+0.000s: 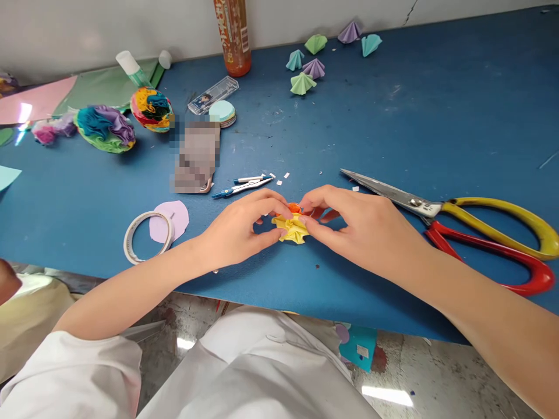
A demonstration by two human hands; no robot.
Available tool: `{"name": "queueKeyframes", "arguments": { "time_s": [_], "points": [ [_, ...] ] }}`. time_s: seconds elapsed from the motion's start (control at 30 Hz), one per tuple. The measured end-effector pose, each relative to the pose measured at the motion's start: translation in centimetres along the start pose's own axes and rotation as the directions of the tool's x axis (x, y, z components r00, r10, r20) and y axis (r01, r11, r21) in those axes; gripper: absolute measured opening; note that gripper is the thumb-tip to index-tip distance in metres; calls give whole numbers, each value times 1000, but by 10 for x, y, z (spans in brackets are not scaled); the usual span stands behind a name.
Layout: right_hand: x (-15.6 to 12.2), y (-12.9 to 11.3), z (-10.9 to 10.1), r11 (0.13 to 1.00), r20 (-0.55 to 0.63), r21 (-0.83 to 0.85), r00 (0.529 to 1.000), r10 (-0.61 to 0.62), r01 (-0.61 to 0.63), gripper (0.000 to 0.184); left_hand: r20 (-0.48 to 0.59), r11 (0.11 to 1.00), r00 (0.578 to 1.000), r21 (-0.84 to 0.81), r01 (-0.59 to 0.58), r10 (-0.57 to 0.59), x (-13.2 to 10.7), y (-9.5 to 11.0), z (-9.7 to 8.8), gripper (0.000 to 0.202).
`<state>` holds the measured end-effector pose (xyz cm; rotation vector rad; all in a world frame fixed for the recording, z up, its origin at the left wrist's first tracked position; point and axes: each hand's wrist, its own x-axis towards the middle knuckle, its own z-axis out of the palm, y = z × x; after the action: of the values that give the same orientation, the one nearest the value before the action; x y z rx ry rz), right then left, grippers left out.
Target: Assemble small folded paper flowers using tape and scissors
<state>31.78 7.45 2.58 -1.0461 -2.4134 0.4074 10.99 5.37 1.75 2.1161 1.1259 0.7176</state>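
Note:
Both hands meet over a small pleated paper piece [293, 228], yellow with an orange part behind it, low above the blue table [437, 116]. My left hand [240, 230] pinches its left side with thumb and fingers. My right hand [362, 227] pinches its right side, fingers curled around it.
Large scissors [458, 224] with yellow and red handles lie open to the right. A tape roll [146, 237] and a lilac paper circle [172, 218] lie at the left, a compass [244, 185] beyond the hands. Paper balls [105, 128], folded paper cones [303, 82], a glue stick [131, 67] and a bottle [233, 35] stand farther back.

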Motion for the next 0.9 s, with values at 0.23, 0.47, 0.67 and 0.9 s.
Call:
{"name": "queueKeyframes", "arguments": {
  "time_s": [0.23,0.47,0.67,0.9],
  "points": [
    [-1,0,2,999,-6,-34,1000,16,-16,9,8,999,1000,-42,28,-27,0,0,-1,17],
    [-1,-1,3,1000,-6,-24,1000,12,-12,7,-43,997,998,-66,37,-40,1,-2,3,10],
    [-2,0,4,998,-19,-66,1000,-24,22,9,-72,987,990,-121,109,-118,3,-3,4,9],
    [-1,2,5,973,-35,-164,984,-173,165,10,-116,992,985,11,128,-126,2,6,1,6]
  ]
}}
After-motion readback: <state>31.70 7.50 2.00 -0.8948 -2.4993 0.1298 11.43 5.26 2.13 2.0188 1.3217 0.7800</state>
